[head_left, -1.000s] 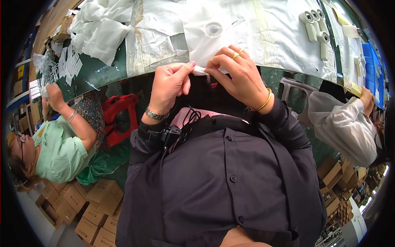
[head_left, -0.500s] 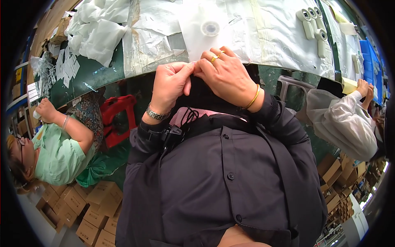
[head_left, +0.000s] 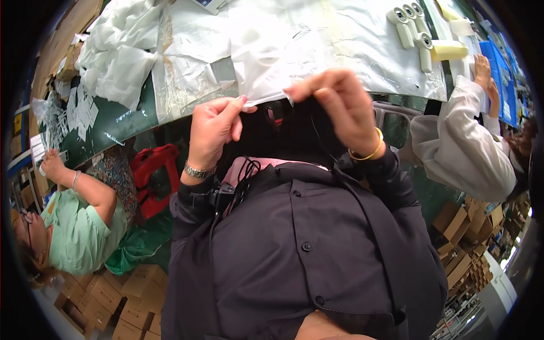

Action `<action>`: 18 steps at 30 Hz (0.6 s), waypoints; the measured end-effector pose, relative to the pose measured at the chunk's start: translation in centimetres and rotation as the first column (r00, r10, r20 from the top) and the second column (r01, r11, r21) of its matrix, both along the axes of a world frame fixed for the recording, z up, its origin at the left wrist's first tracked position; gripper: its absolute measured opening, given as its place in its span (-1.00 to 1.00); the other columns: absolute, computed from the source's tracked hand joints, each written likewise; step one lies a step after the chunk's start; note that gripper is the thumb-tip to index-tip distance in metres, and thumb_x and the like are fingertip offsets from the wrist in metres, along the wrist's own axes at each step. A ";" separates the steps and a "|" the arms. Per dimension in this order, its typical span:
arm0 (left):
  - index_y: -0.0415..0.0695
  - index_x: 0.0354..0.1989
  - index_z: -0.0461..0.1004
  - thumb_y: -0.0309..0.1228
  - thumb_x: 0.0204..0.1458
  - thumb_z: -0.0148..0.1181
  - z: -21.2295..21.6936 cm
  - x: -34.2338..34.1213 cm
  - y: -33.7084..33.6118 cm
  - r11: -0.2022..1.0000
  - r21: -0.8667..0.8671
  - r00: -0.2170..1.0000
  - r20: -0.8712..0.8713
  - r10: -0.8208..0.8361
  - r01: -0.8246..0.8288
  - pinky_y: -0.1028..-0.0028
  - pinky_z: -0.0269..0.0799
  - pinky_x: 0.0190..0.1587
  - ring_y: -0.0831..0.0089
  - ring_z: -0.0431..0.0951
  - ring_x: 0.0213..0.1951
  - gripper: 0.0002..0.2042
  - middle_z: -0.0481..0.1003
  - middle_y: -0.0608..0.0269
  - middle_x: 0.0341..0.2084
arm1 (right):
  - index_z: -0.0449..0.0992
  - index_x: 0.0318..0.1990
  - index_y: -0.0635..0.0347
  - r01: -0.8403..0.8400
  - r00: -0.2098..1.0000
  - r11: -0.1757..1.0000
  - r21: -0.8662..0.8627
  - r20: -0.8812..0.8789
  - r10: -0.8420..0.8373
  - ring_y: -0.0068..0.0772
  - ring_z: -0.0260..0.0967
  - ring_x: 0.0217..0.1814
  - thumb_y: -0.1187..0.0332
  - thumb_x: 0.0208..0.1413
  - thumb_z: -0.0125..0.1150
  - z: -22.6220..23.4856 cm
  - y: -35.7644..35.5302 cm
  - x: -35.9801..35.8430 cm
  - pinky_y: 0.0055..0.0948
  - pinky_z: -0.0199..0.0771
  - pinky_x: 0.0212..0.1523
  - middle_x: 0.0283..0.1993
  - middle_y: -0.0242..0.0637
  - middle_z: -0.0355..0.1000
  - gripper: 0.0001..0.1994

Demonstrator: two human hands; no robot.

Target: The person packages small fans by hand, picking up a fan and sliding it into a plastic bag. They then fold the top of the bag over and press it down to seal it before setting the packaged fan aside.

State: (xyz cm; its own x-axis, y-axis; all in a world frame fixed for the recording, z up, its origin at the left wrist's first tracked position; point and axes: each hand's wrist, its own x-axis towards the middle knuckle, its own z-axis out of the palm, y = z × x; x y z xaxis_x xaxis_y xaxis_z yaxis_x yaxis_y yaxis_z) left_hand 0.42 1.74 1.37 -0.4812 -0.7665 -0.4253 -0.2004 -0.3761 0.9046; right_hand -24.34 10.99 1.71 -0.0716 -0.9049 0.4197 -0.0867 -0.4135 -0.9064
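A frosted white plastic bag (head_left: 262, 62) lies over the near edge of the table, its open-looking near edge drawn between my hands. My left hand (head_left: 212, 127) pinches the bag's near left corner between thumb and forefinger. At the near right corner is my right hand (head_left: 345, 107), smeared by motion. Its fingertips are close to the bag, and I cannot tell whether they grip it. What the bag holds, if anything, does not show clearly.
Crumpled white bags (head_left: 116, 51) are heaped at the left. Several white handheld devices with round heads (head_left: 409, 25) lie at the right, near a blue bin (head_left: 498, 85). Co-workers sit on both sides, one in a green shirt (head_left: 85, 229). A red stool (head_left: 156, 178) stands left.
My hands, close together before, have moved apart, the right one swinging rightward. The bag's near edge now shows between them. The round shape seen through the bag no longer shows.
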 end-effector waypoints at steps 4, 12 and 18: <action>-0.25 -0.38 0.67 -0.27 0.41 0.25 -0.4 1.2 0.1 1.000 -0.004 1.000 0.000 -0.003 0.003 0.63 0.07 -0.62 0.75 0.25 -0.74 -0.66 0.49 0.40 -0.74 | 0.46 -0.01 0.25 0.104 0.919 0.959 0.265 0.342 -0.194 -0.30 0.50 -0.15 0.48 0.31 0.36 0.8 3.4 -4.6 -0.32 0.47 -0.03 -0.22 -0.24 0.57 -0.79; -0.25 -0.28 0.67 -0.27 0.43 0.22 -1.3 2.5 -0.1 0.996 -0.023 0.997 0.007 -0.081 0.081 0.65 0.11 -0.62 0.73 0.31 -0.72 -0.69 0.54 0.34 -0.70 | 0.63 0.05 0.16 0.388 0.329 0.813 -0.434 -0.759 -0.562 -0.44 0.40 -0.46 0.45 0.21 0.47 -1.0 5.4 -6.8 -0.43 0.40 -0.19 -0.40 -0.41 0.52 -0.72; -0.23 -0.31 0.65 -0.24 0.44 0.21 -1.5 2.6 0.5 0.997 -0.053 0.998 -0.009 -0.062 0.061 0.66 0.11 -0.64 0.71 0.32 -0.73 -0.67 0.54 0.30 -0.70 | 0.67 0.09 0.11 0.303 0.754 0.953 0.007 -0.613 -0.235 -0.49 0.37 -0.45 0.38 0.09 0.58 -2.4 5.2 -2.1 -0.41 0.40 -0.22 -0.44 -0.50 0.48 -0.61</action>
State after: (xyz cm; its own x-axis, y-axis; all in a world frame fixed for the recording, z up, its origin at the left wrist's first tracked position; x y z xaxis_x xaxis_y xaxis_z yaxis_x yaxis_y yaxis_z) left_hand 2.97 2.24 -0.11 -0.5323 -0.7564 -0.3801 -0.2123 -0.3154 0.9249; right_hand -26.48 16.15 -0.69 -0.0834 -0.9258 0.3687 -0.7185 -0.2005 -0.6660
